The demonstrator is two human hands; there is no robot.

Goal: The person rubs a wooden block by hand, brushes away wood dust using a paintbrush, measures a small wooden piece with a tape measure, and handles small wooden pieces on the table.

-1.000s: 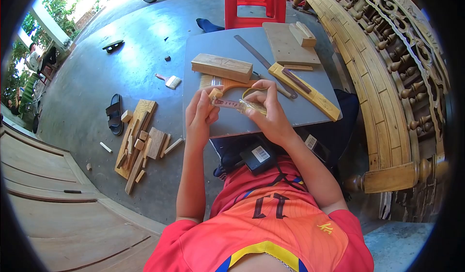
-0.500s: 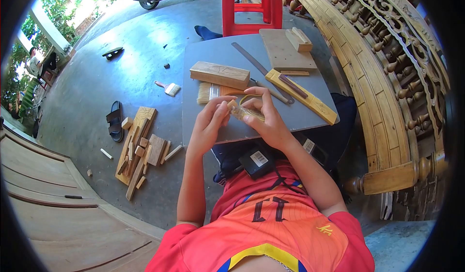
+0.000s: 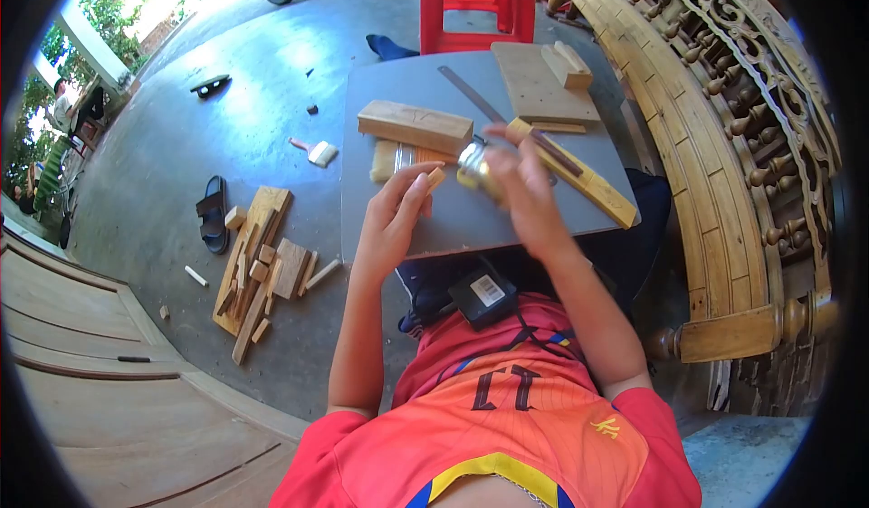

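Note:
Between the thumb and fingers of my left hand [image 3: 391,218] is a small piece of wood [image 3: 436,180], held above the table's near part. My right hand [image 3: 529,196], smeared by motion, is closed around a shiny, yellowish round thing [image 3: 473,162] whose kind I cannot make out. Just beyond my hands a wooden block [image 3: 415,125] lies on the grey tabletop [image 3: 362,227], partly over a wide paintbrush [image 3: 384,161]. To the right lie a metal ruler [image 3: 471,94] and a long yellow wooden bar [image 3: 593,187] with a dark strip on it.
A wooden board [image 3: 534,92] carrying a handled wood block [image 3: 568,66] lies at the table's far right. Wood offcuts [image 3: 262,268], a sandal [image 3: 213,216] and another paintbrush [image 3: 319,153] are on the floor. A red stool [image 3: 433,19] stands behind the table, a wooden bench [image 3: 670,146] to the right.
My hands have moved apart. The right hand has drawn to the right with the round thing, while the left stays in nearly the same place holding the wood piece.

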